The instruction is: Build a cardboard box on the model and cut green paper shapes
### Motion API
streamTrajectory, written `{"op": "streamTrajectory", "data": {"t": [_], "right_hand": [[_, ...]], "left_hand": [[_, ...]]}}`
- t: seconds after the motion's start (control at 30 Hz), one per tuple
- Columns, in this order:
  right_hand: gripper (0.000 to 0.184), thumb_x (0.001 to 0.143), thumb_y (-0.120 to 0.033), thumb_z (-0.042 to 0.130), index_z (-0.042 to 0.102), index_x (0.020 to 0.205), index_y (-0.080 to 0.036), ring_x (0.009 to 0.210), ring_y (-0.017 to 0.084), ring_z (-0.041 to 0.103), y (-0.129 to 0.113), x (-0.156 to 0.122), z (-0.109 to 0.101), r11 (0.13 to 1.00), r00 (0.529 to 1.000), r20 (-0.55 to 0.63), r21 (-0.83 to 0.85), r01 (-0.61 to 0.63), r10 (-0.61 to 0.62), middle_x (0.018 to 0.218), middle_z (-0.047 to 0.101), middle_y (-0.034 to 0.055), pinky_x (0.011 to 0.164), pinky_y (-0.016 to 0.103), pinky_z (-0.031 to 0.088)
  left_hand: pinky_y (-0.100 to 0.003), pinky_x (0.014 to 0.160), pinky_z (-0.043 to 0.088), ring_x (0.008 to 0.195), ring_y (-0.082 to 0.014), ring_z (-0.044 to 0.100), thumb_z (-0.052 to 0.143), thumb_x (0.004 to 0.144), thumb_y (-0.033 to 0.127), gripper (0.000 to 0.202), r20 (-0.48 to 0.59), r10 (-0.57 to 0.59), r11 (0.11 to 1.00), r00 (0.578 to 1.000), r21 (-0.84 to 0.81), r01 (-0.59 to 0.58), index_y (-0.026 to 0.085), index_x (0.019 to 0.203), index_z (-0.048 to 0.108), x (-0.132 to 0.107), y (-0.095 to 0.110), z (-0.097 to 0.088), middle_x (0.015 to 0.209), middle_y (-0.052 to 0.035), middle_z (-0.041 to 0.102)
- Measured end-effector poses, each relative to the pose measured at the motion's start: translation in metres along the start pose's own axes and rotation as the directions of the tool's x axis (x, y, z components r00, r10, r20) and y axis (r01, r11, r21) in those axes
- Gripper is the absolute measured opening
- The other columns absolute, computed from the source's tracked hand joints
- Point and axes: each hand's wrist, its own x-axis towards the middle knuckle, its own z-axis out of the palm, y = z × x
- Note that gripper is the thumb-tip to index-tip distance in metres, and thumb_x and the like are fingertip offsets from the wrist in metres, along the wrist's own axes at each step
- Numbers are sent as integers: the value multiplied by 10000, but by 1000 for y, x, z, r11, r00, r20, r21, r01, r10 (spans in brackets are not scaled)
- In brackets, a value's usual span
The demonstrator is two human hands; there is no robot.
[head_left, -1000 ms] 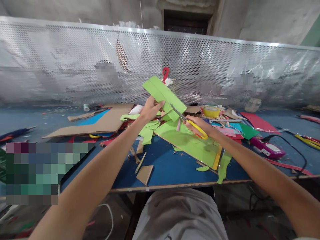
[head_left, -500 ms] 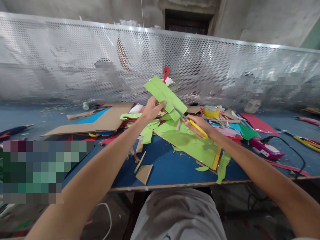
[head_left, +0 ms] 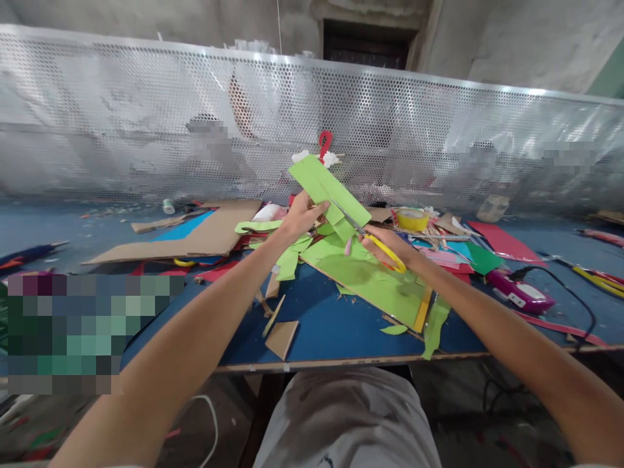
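My left hand (head_left: pixel 299 216) pinches the near edge of a light green paper strip (head_left: pixel 327 192) and holds it up above the table. My right hand (head_left: pixel 385 244) grips yellow-handled scissors (head_left: pixel 375 244); their blades reach up into the lower edge of the strip. Below both hands a large green sheet on cardboard (head_left: pixel 375 279) lies on the blue table (head_left: pixel 322 325), with green offcuts (head_left: pixel 287 257) beside it.
Brown cardboard pieces (head_left: pixel 195 237), a yellow tape roll (head_left: pixel 412 218), a purple tool with black cable (head_left: pixel 519 291), red and pink paper (head_left: pixel 502 239) and scraps crowd the table. A perforated metal screen (head_left: pixel 146 123) runs along the back. A small cardboard square (head_left: pixel 281 339) lies near the front edge.
The green strip and my left hand have shifted slightly right and the strip tilted; the scissors have moved further into its lower edge.
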Motion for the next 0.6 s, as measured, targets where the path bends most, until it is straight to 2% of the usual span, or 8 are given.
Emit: {"op": "streamTrajectory", "data": {"t": [0.2,0.33,0.6], "right_hand": [[477,1066,-656,471,597,918,-220,607,162,495,-12,-2,6,999,998,-49,-10,-51,50,677,513,-18,577,276,349],[489,1053,-673,486,544,859,-228,611,162,499,-13,-2,8,999,997,-66,-6,-39,39,648,504,-25,571,269,343],[484,1044,-675,491,548,871,-226,612,162,490,-14,-2,9,998,996,-68,-3,-56,56,636,501,-27,568,266,342]], "left_hand": [[-263,539,562,580,-130,640,817,802,461,420,-30,9,1000,1000,-4,-9,184,1044,615,-1,0,3,816,-26,714],[-261,522,544,550,-126,627,816,801,442,411,-42,2,1000,999,-26,-3,191,1042,597,-2,1,5,786,-13,701],[-287,544,567,597,-158,673,845,792,490,489,-14,2,998,1000,-57,-3,184,1091,609,0,-2,2,832,-38,732]]}}
